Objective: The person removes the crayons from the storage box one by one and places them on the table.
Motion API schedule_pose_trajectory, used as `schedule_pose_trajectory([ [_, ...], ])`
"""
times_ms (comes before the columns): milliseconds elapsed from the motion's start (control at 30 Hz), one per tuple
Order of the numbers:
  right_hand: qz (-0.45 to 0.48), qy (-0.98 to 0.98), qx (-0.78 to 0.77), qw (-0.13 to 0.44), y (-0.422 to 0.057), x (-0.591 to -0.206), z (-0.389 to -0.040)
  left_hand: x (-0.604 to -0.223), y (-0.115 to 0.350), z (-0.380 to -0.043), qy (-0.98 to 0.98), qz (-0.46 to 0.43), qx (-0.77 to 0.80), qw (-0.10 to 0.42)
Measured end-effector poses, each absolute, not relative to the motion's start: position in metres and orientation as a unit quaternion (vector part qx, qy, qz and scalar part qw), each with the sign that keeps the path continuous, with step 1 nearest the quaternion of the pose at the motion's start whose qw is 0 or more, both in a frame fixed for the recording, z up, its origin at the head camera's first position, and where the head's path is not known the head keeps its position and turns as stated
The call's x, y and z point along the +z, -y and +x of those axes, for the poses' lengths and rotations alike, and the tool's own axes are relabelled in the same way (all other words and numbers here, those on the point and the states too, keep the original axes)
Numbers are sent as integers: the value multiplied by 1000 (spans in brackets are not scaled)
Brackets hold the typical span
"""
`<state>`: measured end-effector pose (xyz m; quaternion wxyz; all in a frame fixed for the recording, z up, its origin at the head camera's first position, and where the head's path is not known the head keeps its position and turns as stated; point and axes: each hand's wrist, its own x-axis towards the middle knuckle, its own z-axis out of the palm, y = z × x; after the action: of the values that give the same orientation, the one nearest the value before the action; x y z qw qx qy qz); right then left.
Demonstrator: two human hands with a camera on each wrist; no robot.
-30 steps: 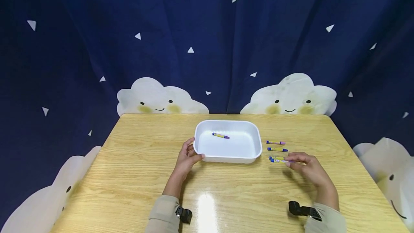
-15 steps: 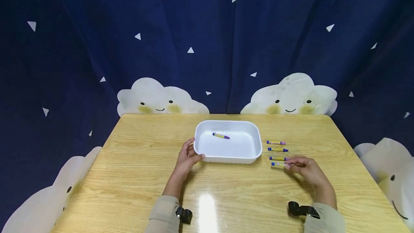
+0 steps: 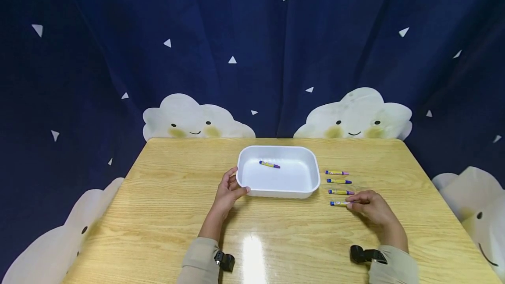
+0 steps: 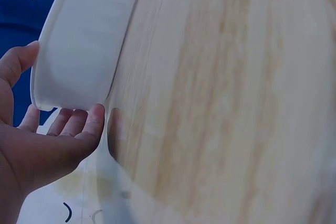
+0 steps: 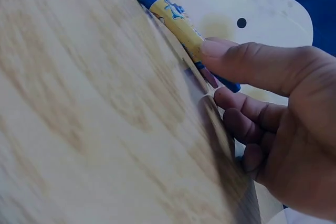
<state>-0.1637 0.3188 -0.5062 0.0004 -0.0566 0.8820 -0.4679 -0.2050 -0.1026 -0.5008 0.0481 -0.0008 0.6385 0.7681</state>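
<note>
At the left end of a white plastic tray (image 3: 278, 194), my left hand (image 3: 226, 194) holds the near corner, thumb at the front rim and fingers along the side. The left wrist view shows that hand (image 4: 58, 145) against the tray's wall (image 4: 84, 40). One yellow-wrapped crayon (image 3: 269, 164) with a purple tip lies inside the tray. My right hand (image 3: 375, 207) pinches a crayon (image 3: 338, 204) by its tip end, low over or on the table. In the right wrist view this crayon (image 5: 178, 27) has a blue end; my thumb partly covers it.
Right of the tray, a pink-tipped crayon (image 3: 335, 172), a dark blue-tipped crayon (image 3: 338, 181) and a purple-tipped crayon (image 3: 339, 192) lie in a column on the wooden table (image 3: 173, 170). A dark blue curtain (image 3: 197, 56) with clouds hangs behind.
My right hand has drawn the pinched crayon toward me, from against the purple-tipped crayon to a spot apart from it. The left hand and tray stay put.
</note>
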Motion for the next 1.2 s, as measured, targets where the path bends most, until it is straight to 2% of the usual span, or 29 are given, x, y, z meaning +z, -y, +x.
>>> schedule_pose_trajectory([
  [467, -49, -909, -413, 19, -314, -502, -166, -499, 102, -208, -644, -7, 763, 43],
  [767, -5, -904, -425, 54, -307, -470, -157, -500, 103, -208, -643, 1, 765, 39],
  [1200, -57, -897, -439, -10, -285, -438, -169, -502, 102, -206, -649, 5, 760, 40],
])
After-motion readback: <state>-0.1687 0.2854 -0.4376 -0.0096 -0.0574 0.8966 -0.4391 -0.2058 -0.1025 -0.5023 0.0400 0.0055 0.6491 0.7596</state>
